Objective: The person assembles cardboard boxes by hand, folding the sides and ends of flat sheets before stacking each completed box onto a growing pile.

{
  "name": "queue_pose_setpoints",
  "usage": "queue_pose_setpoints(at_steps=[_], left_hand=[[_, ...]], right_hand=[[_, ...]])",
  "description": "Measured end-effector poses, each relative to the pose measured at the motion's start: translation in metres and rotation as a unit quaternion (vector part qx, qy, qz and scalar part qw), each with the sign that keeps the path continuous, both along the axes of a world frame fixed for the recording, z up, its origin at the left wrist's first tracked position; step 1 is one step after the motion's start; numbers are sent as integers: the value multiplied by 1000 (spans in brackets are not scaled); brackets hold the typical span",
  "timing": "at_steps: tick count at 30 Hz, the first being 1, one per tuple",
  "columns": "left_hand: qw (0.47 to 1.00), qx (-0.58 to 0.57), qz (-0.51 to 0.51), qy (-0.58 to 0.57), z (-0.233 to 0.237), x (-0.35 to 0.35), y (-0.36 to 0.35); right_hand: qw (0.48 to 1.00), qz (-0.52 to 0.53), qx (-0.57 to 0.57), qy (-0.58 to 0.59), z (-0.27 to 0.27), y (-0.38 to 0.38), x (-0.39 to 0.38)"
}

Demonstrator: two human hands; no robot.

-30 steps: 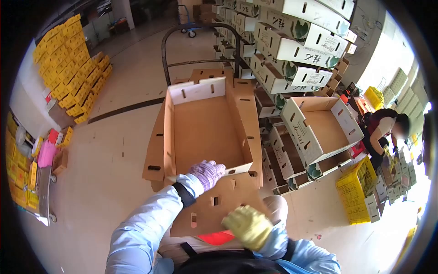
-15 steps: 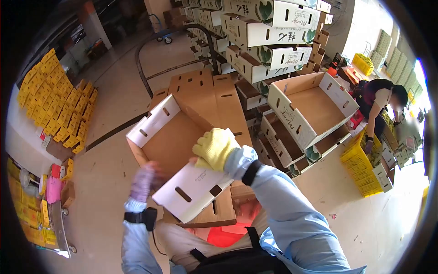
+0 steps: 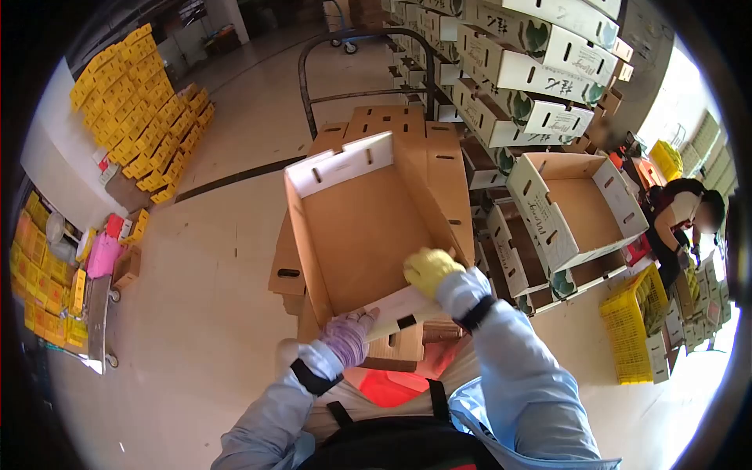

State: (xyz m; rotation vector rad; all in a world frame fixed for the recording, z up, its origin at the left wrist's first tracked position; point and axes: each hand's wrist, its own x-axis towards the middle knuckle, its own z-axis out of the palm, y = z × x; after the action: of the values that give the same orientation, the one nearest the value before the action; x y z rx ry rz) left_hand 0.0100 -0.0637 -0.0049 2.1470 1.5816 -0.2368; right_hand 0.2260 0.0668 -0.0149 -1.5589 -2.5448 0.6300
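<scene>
An open cardboard box (image 3: 364,235), brown inside with white end walls, lies tilted in front of me on a pile of flat brown cardboard blanks (image 3: 283,262). My left hand (image 3: 348,337), in a purple glove, is closed on its near wall at the left corner. In a yellow glove, my right hand (image 3: 432,272) is curled over the near right corner; its fingertips are partly hidden and slightly blurred. The near wall is folded up between both hands.
A metal cart handle (image 3: 366,33) rises behind the blanks. Tall stacks of printed white boxes (image 3: 540,78) and a made-up box (image 3: 580,207) stand at right. Beyond them a co-worker (image 3: 677,215) bends by a yellow crate (image 3: 630,329). Yellow boxes (image 3: 129,102) are stacked at left.
My left hand has moved from beside the box onto its near left corner. The near wall, tipped outward before, now stands more upright. My view has turned left.
</scene>
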Motion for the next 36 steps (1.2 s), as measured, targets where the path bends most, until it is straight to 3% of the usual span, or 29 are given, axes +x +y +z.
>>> queue_pose_setpoints(at_steps=[1,3,5,6,7,13,14,16,18,19,21,24,26,27,28,29,31,32,34,36], left_hand=[[997,70,7,13,-8,2,-12],[993,116,2,-12,-22,8,-35],[973,225,-11,57,-30,18,-60],[970,235,-18,58,-39,19,-69],[972,229,-17,57,-48,20,-71],[985,154,-54,51,-60,20,-83],[980,161,-73,95,-58,18,-79],[993,84,-71,41,-15,19,-59],[996,44,-74,37,-5,14,-41],[997,27,-67,42,-4,9,-34],[992,67,-86,60,-3,-2,-26],[992,102,-63,35,3,1,-19],[976,156,-2,-150,14,28,-22],[956,197,-48,-214,-9,33,-23],[942,170,-14,-289,0,50,-31],[921,142,21,-362,9,63,-38],[850,198,94,-479,-5,62,-50],[826,297,91,-470,-10,56,-52],[776,284,198,-527,-31,35,-60],[743,274,253,-555,-52,22,-60]], right_hand=[[999,19,-7,-31,-5,-18,8],[994,14,101,38,4,-63,21],[972,44,207,103,12,-92,31],[960,26,267,76,17,-114,31],[974,35,209,75,7,-125,38],[980,-60,168,83,-49,-152,41],[985,-41,139,92,-51,-148,44],[988,-38,119,95,-42,-144,47],[995,34,-38,80,-18,-124,46],[996,20,-22,80,-2,-119,48],[966,58,193,163,32,-120,49],[958,3,213,190,65,-139,43],[956,-20,157,247,72,-156,32],[951,-31,137,275,65,-168,26],[954,-55,96,280,69,-176,24],[954,-78,55,284,73,-184,24],[954,-78,17,290,61,-192,27],[968,-100,-41,228,67,-198,26],[972,-103,-147,149,75,-202,21],[978,-90,-124,141,63,-202,9]])
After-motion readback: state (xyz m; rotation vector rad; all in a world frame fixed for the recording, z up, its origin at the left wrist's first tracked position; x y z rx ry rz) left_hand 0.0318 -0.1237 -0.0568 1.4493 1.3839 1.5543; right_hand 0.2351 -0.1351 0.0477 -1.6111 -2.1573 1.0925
